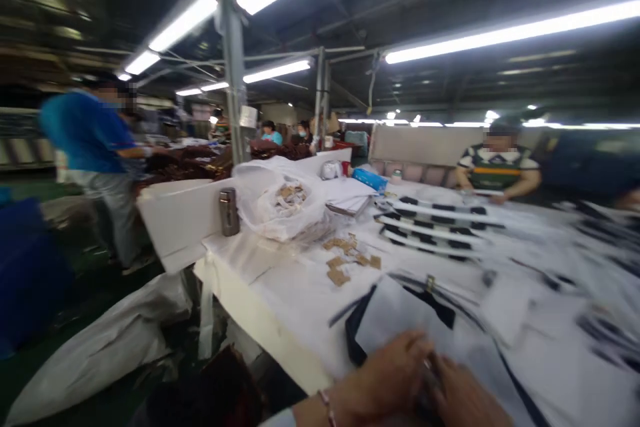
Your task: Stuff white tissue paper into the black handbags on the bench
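Observation:
My left hand [395, 363], with a bracelet at its wrist, and my right hand [465, 393] come close together at the lower edge of the head view. Both have their fingers bent and closed around something dark and partly shiny between them, too blurred to name. Under and beyond them lies a piece with a pale grey panel [395, 313], dark edges and a long dark strap. A small gold-coloured metal fitting [431, 283] shows at its far side. The fingertips are mostly hidden.
Brown card pieces [345, 259] lie scattered on the white table [280, 280], near a clear plastic bag [280, 213] and a metal flask [229, 211]. Black-and-white strips [435, 223] lie further right. A co-worker [497, 167] works across the table; another person [100, 147] stands left.

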### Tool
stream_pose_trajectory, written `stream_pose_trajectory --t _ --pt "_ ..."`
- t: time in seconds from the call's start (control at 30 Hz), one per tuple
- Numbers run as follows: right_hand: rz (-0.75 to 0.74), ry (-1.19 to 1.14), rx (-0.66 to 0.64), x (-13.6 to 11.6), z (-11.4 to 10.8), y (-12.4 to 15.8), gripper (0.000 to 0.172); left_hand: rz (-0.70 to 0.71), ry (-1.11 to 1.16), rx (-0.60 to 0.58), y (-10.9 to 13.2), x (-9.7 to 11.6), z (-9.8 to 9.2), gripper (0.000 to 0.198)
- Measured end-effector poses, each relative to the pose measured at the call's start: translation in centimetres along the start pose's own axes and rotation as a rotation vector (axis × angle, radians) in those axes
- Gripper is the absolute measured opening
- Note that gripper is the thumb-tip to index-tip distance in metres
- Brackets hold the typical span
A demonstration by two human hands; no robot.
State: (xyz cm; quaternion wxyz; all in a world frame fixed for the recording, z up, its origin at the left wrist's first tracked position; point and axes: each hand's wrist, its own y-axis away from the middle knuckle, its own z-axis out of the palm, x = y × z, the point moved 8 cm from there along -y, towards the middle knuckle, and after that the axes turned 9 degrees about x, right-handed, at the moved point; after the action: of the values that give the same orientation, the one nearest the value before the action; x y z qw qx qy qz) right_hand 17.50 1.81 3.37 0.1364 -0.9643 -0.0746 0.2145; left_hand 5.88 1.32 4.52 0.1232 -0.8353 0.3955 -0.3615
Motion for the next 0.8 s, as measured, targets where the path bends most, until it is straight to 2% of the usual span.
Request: stream_pose_trajectory --t 0.07,0.13,0.2,0.3,0.37,0.47,0.6,0.7,0.8 --pt "0.056 -0.019 -0.026 -1.0 -1.3 1.0 0.042 -0.044 0.024 -0.046 0.2 0.3 -0.9 0.050" --pt "0.159 -0.078 -0.048 -1.2 -2.5 1.2 0.045 -0.049 -0.015 -0.096 -0.2 0.0 -0.9 0.039" --pt "0.281 -0.158 -0.030 -0.6 -3.5 0.9 0.043 -0.026 -0.060 -0.119 -0.6 -0.1 -0.6 0.029" --pt "0.399 -0.246 0.010 0.8 -4.5 0.7 0.036 -0.025 -0.160 -0.117 -0.6 0.1 -0.2 0.026" --pt "0.411 -0.264 0.004 1.1 -4.7 0.5 0.031 -0.027 -0.236 -0.095 -0.4 0.6 -0.2 0.025" --pt "0.341 -0.231 -0.052 0.6 -4.5 0.1 0.028 -0.016 -0.283 -0.050 -0.2 1.2 -0.5 0.024" --pt "0.260 -0.145 -0.163 -0.3 -4.3 -0.3 0.029 0.037 -0.269 -0.062 -0.1 1.1 -0.3 0.023" --pt "0.288 -0.126 -0.251 0.0 -4.4 -1.6 0.032 0.069 -0.274 -0.081 -0.2 1.0 -0.1 0.024" --pt "0.377 -0.146 -0.187 1.2 -5.6 -4.6 0.035 0.060 -0.262 -0.108 -0.1 0.8 0.3 0.026"
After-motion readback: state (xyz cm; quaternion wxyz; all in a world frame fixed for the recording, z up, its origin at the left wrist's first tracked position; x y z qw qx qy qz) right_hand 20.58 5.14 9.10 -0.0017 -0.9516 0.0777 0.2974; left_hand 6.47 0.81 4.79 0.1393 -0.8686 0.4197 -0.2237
